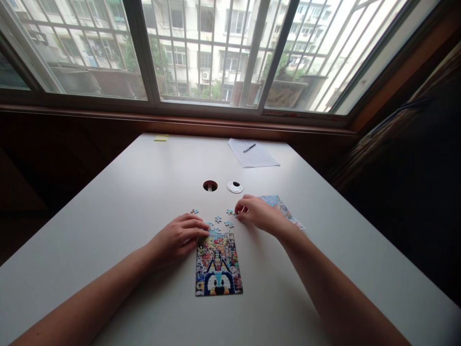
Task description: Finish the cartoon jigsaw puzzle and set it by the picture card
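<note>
A small colourful jigsaw puzzle (218, 265) with a blue cartoon dog face lies on the white table (144, 202), its top row unfinished. My left hand (179, 236) rests flat beside the puzzle's upper left corner, fingers stretched toward the top edge. My right hand (257, 213) is just beyond the puzzle's upper right, fingertips pinched at a loose piece (231, 212). Several loose light-blue pieces (218, 219) are scattered just above the puzzle, one more piece (194, 211) further left. A printed picture card (284, 210) lies partly under my right hand.
A round cable hole (210, 185) and its white cap (235, 187) sit mid-table. A sheet of paper (254, 154) with a pen (249, 148) lies at the far edge, a yellow sticky note (161, 138) at far left. A barred window is behind; dark furniture stands to the right.
</note>
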`<action>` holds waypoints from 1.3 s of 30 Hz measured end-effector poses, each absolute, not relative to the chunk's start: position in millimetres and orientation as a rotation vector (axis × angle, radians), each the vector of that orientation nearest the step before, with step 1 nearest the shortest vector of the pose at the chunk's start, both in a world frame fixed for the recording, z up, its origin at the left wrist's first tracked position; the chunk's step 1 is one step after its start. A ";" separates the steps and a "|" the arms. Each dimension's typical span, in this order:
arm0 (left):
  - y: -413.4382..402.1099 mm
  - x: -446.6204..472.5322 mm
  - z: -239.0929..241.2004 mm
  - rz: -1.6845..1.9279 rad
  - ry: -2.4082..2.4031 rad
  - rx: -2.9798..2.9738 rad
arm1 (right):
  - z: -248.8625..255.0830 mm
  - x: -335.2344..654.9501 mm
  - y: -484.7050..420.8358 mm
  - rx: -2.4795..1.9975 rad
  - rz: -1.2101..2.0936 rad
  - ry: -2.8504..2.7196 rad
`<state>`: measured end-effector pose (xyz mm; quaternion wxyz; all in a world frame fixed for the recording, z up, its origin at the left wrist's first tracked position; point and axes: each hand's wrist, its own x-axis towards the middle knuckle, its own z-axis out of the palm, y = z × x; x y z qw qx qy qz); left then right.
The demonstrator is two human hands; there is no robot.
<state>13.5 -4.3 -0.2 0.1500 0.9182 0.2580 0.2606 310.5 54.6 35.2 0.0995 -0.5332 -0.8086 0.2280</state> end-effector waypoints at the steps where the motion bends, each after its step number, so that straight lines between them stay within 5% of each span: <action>1: -4.3 13.3 -0.4 0.749 0.738 2.639 | 35.3 309.1 53.5 -1.588 0.668 -2.393; 18: -4.3 14.0 -0.3 0.715 0.720 2.687 | 28.9 278.6 44.5 -1.389 1.080 -2.097; 39: -4.5 14.1 -1.5 0.728 0.726 2.699 | 27.3 255.4 24.2 -1.513 0.886 -2.126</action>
